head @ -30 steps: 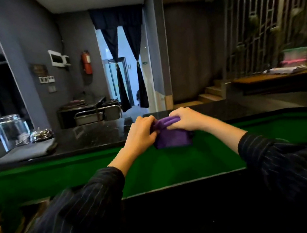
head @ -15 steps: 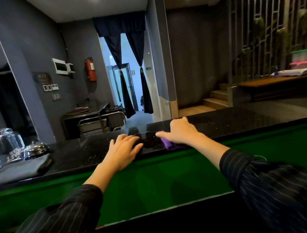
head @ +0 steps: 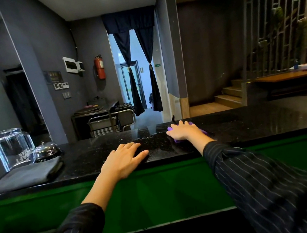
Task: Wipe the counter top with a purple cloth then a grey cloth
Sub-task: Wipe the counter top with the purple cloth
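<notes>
The black speckled counter top [head: 248,122] runs across the view above a green panel. My right hand [head: 183,131] lies flat on the folded purple cloth [head: 202,130], pressing it onto the counter near the far edge; only slivers of the cloth show around my fingers and wrist. My left hand [head: 124,159] rests palm down on the counter's near edge, fingers spread, holding nothing. The folded grey cloth [head: 24,175] lies on the counter at the far left, well away from both hands.
Behind the grey cloth stand upturned clear glasses [head: 12,147] and a small metal bell [head: 46,151]. A green ledge [head: 159,194] sits below the counter on my side. To the right the counter stretches away bare and glossy.
Both hands held the purple cloth over the green ledge a second ago. My right hand has since laid it on the counter and slid it farther away; my left hand let go and rests flat.
</notes>
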